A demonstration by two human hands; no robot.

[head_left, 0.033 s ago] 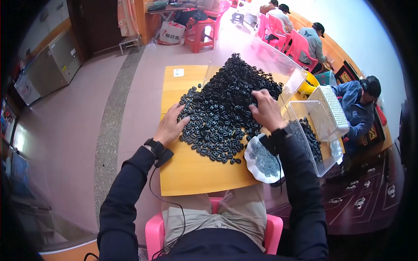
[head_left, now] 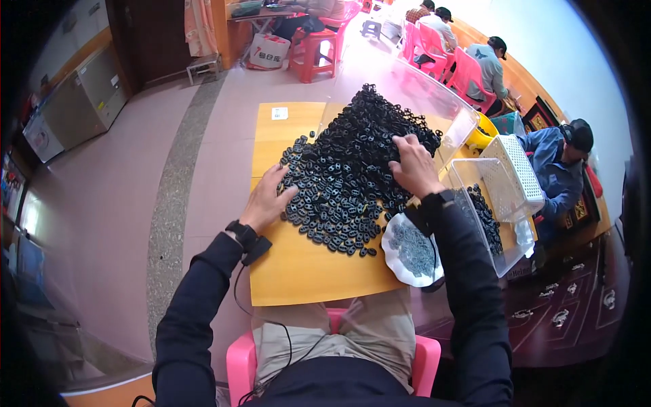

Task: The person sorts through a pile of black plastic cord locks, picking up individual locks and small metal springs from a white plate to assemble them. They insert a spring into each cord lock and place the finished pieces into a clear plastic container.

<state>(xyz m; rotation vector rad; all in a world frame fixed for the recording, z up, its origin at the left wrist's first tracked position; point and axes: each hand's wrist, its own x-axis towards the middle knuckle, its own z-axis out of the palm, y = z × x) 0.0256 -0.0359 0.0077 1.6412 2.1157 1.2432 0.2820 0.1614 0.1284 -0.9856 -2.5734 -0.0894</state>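
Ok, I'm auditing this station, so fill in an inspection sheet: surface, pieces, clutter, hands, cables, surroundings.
Surface: yellow wooden tabletop.
Pieces: heaped black two-hole oval pieces; scalloped white dish of grey pieces.
Clutter: white square label, far left corner.
Hands: left hand at heap's left edge; right hand over its right side, grip unclear.
Cables: black cable over the lap.
Surroundings: white perforated basket and co-worker in blue, right.

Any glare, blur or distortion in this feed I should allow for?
Head view throughout: the wall at upper right is washed out; the black pieces merge darkly towards the far side; the table bows along its front edge; left hand and right hand show no obvious blur.
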